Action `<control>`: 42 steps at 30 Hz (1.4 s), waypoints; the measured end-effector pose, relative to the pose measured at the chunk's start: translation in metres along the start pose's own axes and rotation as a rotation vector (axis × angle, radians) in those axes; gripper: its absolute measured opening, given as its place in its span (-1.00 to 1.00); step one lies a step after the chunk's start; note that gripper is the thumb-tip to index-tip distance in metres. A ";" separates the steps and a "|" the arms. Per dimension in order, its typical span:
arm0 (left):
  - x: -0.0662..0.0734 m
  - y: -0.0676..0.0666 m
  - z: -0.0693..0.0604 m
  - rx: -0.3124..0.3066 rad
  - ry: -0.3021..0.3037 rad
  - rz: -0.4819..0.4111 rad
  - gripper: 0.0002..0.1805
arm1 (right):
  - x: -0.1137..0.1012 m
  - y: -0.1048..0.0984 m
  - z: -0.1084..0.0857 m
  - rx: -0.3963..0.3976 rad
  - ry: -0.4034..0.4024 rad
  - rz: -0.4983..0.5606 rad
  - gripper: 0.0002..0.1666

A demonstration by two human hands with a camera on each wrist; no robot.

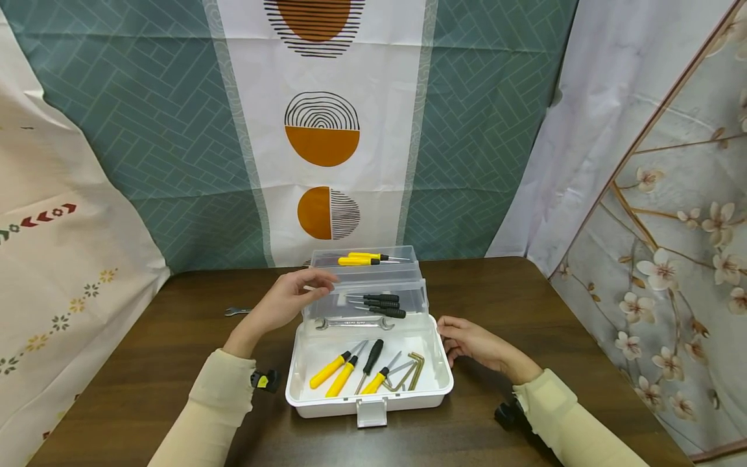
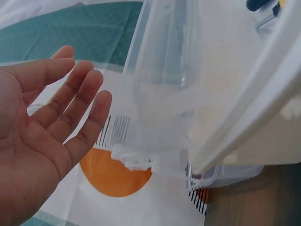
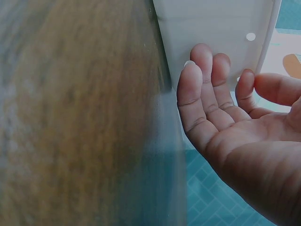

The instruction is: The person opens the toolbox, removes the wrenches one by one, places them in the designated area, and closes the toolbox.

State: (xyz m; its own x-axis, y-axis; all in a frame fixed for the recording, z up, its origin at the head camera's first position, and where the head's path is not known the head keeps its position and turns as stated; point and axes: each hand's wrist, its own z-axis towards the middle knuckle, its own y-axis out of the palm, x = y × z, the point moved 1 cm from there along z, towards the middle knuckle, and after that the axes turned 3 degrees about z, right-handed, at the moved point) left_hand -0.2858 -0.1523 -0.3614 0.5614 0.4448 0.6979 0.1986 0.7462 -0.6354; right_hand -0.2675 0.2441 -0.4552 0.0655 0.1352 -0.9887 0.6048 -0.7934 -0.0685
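A white toolbox (image 1: 327, 408) stands on the table, its clear upper tray (image 1: 323, 259) and lower tray (image 1: 415, 301) folded out behind. My left hand (image 1: 292, 299) hovers at the left of the trays, fingers loosely bent with nothing in them; the left wrist view shows the palm (image 2: 37, 136) apart from the plastic. Against the box's right side lies my right hand (image 1: 475, 345). In the right wrist view its relaxed fingers (image 3: 190, 87) are by the white outer wall (image 3: 207, 28); firm contact is unclear. Inside are yellow screwdrivers (image 1: 329, 371), a black screwdriver (image 1: 373, 357), brass hex keys (image 1: 417, 371) and a wrench (image 1: 355, 323).
Yellow screwdrivers (image 1: 358, 261) lie in the upper tray and black screwdrivers (image 1: 382, 304) in the lower one. A small wrench (image 1: 236, 311) rests on the wooden table (image 1: 192, 337), left of the box. A patterned curtain (image 1: 484, 130) hangs behind the table.
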 end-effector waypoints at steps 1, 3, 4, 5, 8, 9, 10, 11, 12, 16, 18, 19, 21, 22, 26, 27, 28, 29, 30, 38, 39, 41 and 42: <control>0.001 0.002 0.001 -0.009 0.003 0.000 -0.72 | 0.000 0.000 0.000 -0.001 -0.001 -0.001 -0.73; 0.002 0.005 0.002 -0.033 0.011 0.003 -0.72 | 0.000 0.000 0.000 -0.002 -0.003 0.000 -0.72; 0.002 0.007 0.003 -0.045 0.013 0.005 -0.72 | 0.001 0.000 0.000 -0.002 -0.004 0.000 -0.73; 0.001 0.009 0.003 -0.057 0.020 0.007 -0.72 | 0.001 0.000 0.000 -0.002 -0.005 0.000 -0.73; 0.001 0.012 0.005 -0.089 0.019 0.014 -0.71 | 0.001 -0.001 0.000 -0.003 -0.007 0.000 -0.73; 0.001 0.013 0.005 -0.097 0.019 0.017 -0.71 | 0.001 -0.001 0.000 -0.003 -0.006 0.000 -0.72; 0.001 0.014 0.005 -0.105 0.016 0.021 -0.71 | 0.001 -0.001 0.000 -0.003 -0.006 -0.001 -0.72; 0.001 0.015 0.005 -0.116 0.016 0.021 -0.71 | 0.001 -0.001 0.000 -0.002 -0.005 -0.003 -0.71; 0.001 0.016 0.005 -0.127 0.015 0.023 -0.71 | 0.001 0.000 0.000 -0.001 -0.005 -0.005 -0.71; 0.002 0.018 0.005 -0.171 0.011 0.031 -0.71 | 0.000 0.000 0.000 -0.001 -0.002 -0.009 -0.69; 0.003 0.018 0.006 -0.186 0.014 0.038 -0.72 | 0.001 0.000 0.000 0.000 -0.002 -0.008 -0.69; 0.005 0.018 0.006 -0.192 0.012 0.040 -0.71 | 0.001 0.000 0.000 0.000 -0.002 -0.007 -0.70; 0.006 0.018 0.007 -0.201 0.016 0.044 -0.71 | 0.001 0.000 -0.001 0.001 -0.003 -0.005 -0.71; 0.006 0.018 0.007 -0.204 0.019 0.046 -0.71 | 0.001 0.000 -0.001 0.001 -0.004 -0.004 -0.72; 0.008 0.019 0.010 -0.225 0.027 0.055 -0.71 | 0.000 0.000 -0.001 -0.006 -0.009 0.002 -0.71; 0.009 0.019 0.011 -0.233 0.026 0.058 -0.70 | 0.000 0.000 -0.001 -0.008 -0.009 0.003 -0.71; 0.010 0.019 0.012 -0.242 0.027 0.063 -0.70 | 0.000 0.000 -0.001 -0.010 -0.011 0.005 -0.70; 0.010 0.020 0.013 -0.251 0.029 0.068 -0.70 | -0.001 0.000 -0.001 -0.011 -0.012 0.006 -0.70; 0.012 0.020 0.014 -0.260 0.035 0.076 -0.70 | -0.001 0.000 -0.002 -0.012 -0.013 0.006 -0.70; 0.021 0.021 0.020 -0.308 0.054 0.112 -0.71 | -0.002 0.001 -0.002 -0.009 -0.012 0.002 -0.71; 0.021 0.021 0.021 -0.313 0.052 0.115 -0.71 | -0.002 0.001 -0.002 -0.008 -0.012 0.002 -0.70; 0.022 0.021 0.021 -0.323 0.055 0.134 -0.71 | -0.002 0.001 -0.001 -0.008 -0.012 0.001 -0.70; 0.022 0.021 0.022 -0.330 0.054 0.145 -0.71 | -0.002 0.001 -0.002 -0.007 -0.012 0.000 -0.69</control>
State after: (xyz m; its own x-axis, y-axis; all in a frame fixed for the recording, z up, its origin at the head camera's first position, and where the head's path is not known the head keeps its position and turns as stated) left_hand -0.2864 -0.1157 -0.3525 0.6428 0.5006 0.5798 0.3575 0.4734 -0.8051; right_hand -0.2655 0.2436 -0.4535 0.0555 0.1281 -0.9902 0.6105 -0.7891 -0.0678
